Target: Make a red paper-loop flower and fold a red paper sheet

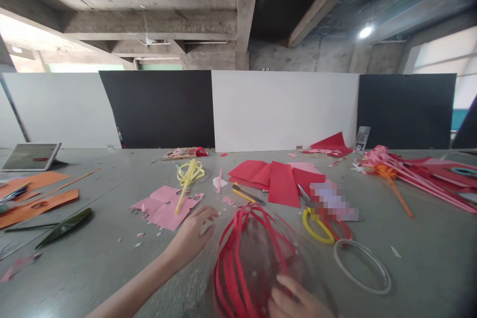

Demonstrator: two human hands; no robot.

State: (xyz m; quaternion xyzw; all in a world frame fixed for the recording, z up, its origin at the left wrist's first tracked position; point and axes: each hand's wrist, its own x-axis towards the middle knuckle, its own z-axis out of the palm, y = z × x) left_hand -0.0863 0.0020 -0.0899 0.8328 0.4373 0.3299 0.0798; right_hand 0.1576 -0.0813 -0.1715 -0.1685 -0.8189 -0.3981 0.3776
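Observation:
A round lantern-like shape of red paper strips point(231, 268) stands in front of me. Its strips meet at the top, and its right side is smeared by motion. My right hand point(292, 299) is at its lower right, fingers curled around the strips and partly cut off by the frame edge. My left hand point(196, 231) hovers left of the strips with nothing in it, thumb and fingers apart. Close by lie a pink paper sheet with cut-outs point(164, 206), a yellow paper-strip flower shape on a stem point(191, 174) and a yellow-and-black utility knife point(248, 194).
Red paper sheets point(283, 184) lie beyond the strips. To the right are scissors with yellow and red handles point(316, 228) and a roll of tape point(363, 266). Orange paper point(44, 207), a dark green leaf shape point(67, 227) and a tablet point(32, 156) occupy the left.

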